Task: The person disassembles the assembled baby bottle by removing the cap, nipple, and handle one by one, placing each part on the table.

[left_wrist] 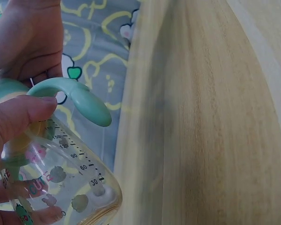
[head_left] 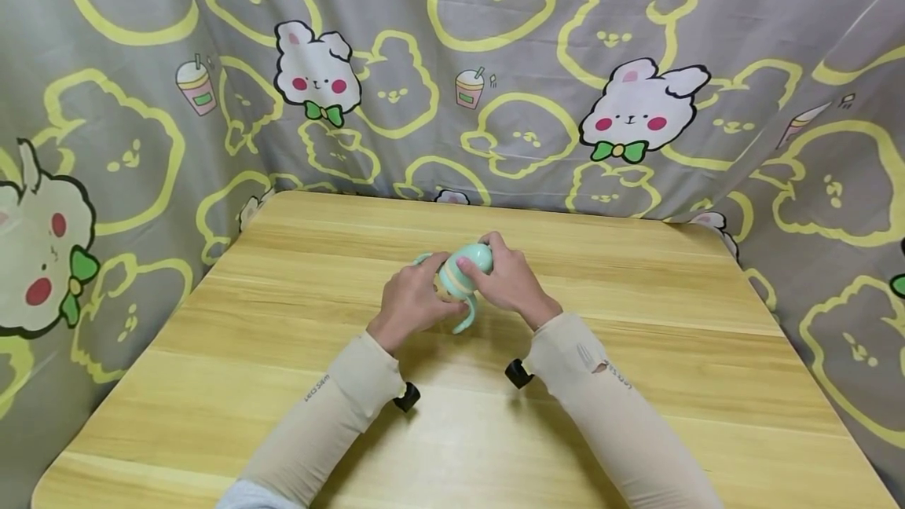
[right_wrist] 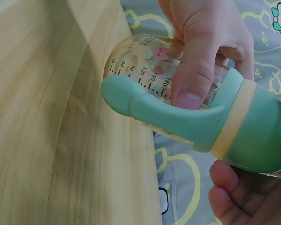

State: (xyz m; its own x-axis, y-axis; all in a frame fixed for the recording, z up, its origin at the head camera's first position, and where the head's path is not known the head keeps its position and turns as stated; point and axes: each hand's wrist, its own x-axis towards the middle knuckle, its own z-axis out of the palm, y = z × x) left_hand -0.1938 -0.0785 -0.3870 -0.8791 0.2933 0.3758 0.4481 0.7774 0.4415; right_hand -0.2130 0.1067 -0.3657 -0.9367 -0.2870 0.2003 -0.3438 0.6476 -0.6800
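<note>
A transparent baby bottle (head_left: pixel 459 281), printed with measuring marks and small cartoons, is held tilted, its rounded mint-green cap (right_wrist: pixel 264 129) on above a cream band, curved mint handles (right_wrist: pixel 164 110) at the sides.

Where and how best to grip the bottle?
Probably the clear body, from the person's left, fingers wrapped round. It is rounded and tilted, with the cap toward the right hand; the left hand grips the body, and the handles curve out beside it.
</note>
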